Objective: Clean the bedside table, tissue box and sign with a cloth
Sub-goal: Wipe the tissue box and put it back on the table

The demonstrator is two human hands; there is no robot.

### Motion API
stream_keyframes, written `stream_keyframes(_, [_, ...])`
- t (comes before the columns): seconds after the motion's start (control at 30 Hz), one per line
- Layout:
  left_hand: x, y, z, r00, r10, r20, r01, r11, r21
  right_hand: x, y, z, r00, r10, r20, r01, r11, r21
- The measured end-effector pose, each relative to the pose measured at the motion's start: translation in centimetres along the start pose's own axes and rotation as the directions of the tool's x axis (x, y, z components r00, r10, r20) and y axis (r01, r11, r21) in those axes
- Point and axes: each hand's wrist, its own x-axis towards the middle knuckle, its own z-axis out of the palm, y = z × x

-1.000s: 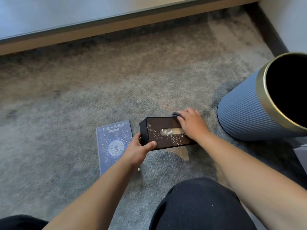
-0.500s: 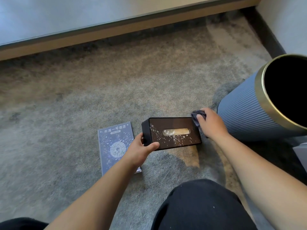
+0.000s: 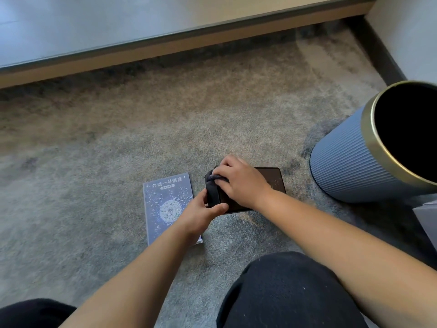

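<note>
A dark brown tissue box (image 3: 272, 179) lies on the grey carpet, its top speckled with white bits. My left hand (image 3: 201, 213) grips its left end, thumb on the near edge. My right hand (image 3: 238, 181) covers the left half of the lid and holds a dark grey cloth (image 3: 211, 183) bunched under its fingers against the box's left end. The blue sign (image 3: 165, 204), printed with white characters and a round pattern, lies flat on the carpet just left of the box, partly under my left wrist.
A ribbed blue bin (image 3: 350, 162) with a gold rim stands tilted at the right, close to the box. A wooden ledge (image 3: 165, 47) runs along the far side of the carpet. My dark-trousered knees (image 3: 290, 292) fill the near edge.
My right hand swept the cloth from the box's right end, beside the bin, across the lid to its left end. The left hand kept its grip on the box.
</note>
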Motion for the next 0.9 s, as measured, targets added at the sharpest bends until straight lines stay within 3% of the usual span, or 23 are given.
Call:
stream_keyframes(0.27, [-0.3, -0.9, -0.2, 1.0, -0.011, 0.021, 0.012, 1.0, -0.027, -4.1, 0.7, 0.4, 0.996, -0.022, 0.084, 0.014, 0.996, 0.089])
stream_keyframes(0.43, [0.1, 0.1, 0.0, 0.999, 0.001, 0.035, 0.001, 0.999, -0.039, -0.5, 1.0, -0.4, 0.997, 0.065, -0.042, -0.061, 0.993, 0.096])
stream_keyframes(0.63, [-0.1, -1.0, 0.0, 0.999, -0.049, 0.012, 0.049, 0.998, -0.049, -4.1, 1.9, 0.7, 0.998, 0.035, 0.049, -0.036, 0.999, 0.029])
stream_keyframes(0.9, [0.5, -1.4, -0.1, 0.999, -0.052, 0.017, 0.053, 0.995, -0.085, -2.4, 3.9, 1.5, 0.996, 0.089, -0.009, -0.089, 0.996, 0.009])
